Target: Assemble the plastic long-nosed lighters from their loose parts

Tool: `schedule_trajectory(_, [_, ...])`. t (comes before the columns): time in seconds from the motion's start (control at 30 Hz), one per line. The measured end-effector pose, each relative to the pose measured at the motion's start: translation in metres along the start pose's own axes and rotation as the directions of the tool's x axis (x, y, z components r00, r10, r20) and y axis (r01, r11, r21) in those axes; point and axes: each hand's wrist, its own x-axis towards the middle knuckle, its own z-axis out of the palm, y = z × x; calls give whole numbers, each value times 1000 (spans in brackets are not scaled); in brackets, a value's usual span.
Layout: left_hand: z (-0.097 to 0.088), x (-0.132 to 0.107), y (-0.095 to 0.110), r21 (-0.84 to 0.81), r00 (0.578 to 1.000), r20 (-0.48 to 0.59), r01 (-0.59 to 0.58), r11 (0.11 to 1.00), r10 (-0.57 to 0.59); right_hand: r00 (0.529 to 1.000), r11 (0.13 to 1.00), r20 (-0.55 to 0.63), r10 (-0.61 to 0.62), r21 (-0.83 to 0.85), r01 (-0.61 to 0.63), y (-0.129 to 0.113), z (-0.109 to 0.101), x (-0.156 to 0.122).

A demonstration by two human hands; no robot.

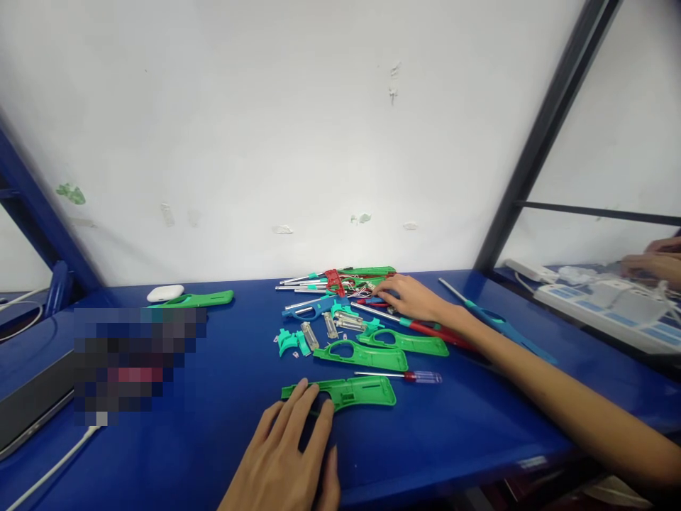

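My left hand [284, 454] lies flat on the blue table [213, 397], fingers stretched out, fingertips on the near end of a green plastic lighter shell [351, 391]. My right hand [412, 296] reaches across to the pile of lighter parts [340, 284] at the back, fingers curled down onto thin red and metal pieces; what it grips is hidden. Two more green shells [372, 353] lie between the hands, next to a small screwdriver with a clear red handle [409, 376]. Small teal and clear parts [306, 337] lie nearby.
A white earbud case [164, 292] and another green shell [199, 299] sit at the back left. A blurred patch covers something left of centre. A white cable [47, 472] runs at the left. Beyond a black post [537, 142], another person's hands [652, 262] work at the right.
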Motion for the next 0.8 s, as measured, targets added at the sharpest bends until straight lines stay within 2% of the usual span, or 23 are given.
schedule_trajectory(0.27, [0, 1, -1, 16, 1000, 3, -8, 1000, 8, 997, 998, -43, 64, 19, -63, 1, -7, -2])
schedule_trajectory(0.5, [0, 0, 0, 4, 1000, -14, 10, 1000, -10, 993, 998, -104, 61, 22, -59, -3, -13, -2])
schedule_trajectory(0.63, [0, -1, -1, -13, 1000, -21, 18, 1000, -18, 991, 1000, -132, 17, 9, -16, -16, -19, -3])
schedule_trajectory(0.8, [-1, -1, 0, -56, 999, -5, 42, 998, -43, 988, 995, -118, -96, -11, 96, -37, -21, -6])
